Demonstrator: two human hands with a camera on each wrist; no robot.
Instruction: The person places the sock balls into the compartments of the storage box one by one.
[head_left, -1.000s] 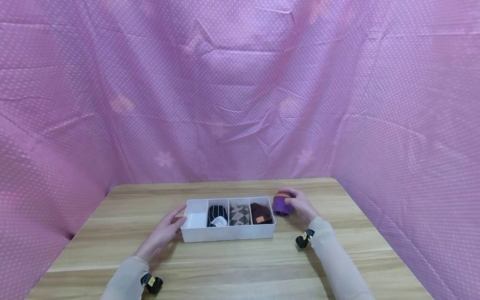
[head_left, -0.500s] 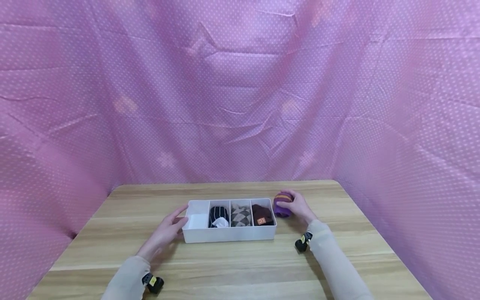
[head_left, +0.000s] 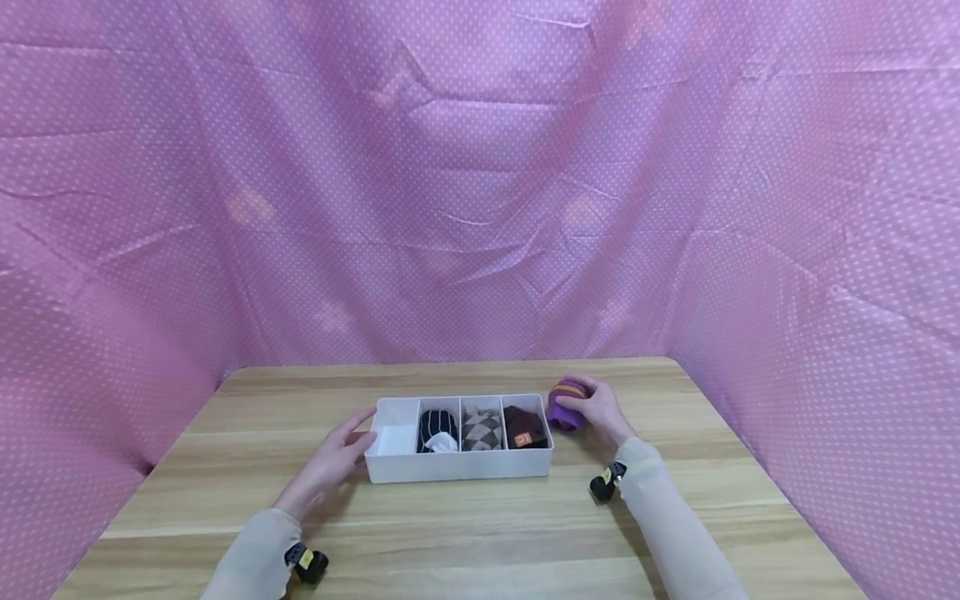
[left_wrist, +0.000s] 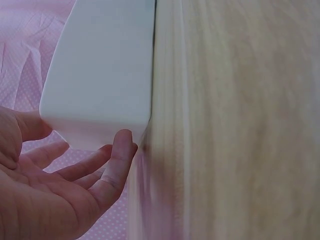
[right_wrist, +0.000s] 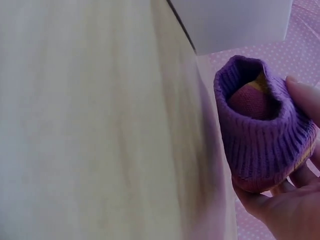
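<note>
A white divided box (head_left: 459,467) lies lengthwise across the table. My left hand (head_left: 333,458) rests against its left end, thumb and fingers spread; in the left wrist view the fingertips (left_wrist: 121,142) touch the end wall. Just off the box's right end, my right hand (head_left: 600,410) holds a rolled purple sock (head_left: 564,417) with an orange stripe. The right wrist view shows the ribbed cuff of the sock (right_wrist: 257,135) facing the camera, with thumb and fingers around its far side. Whether the sock touches the table is unclear.
Three compartments hold a black striped sock (head_left: 435,426) with a white part, a grey argyle sock (head_left: 481,427) and a dark brown sock (head_left: 522,423) with an orange label. The leftmost compartment (head_left: 394,440) shows its bare floor. A pink dotted curtain (head_left: 465,250) surrounds the wooden table (head_left: 457,533).
My right thumb has moved left across the purple sock, which has turned slightly. My left hand stays at the box's left end. The whole view shifts a little.
</note>
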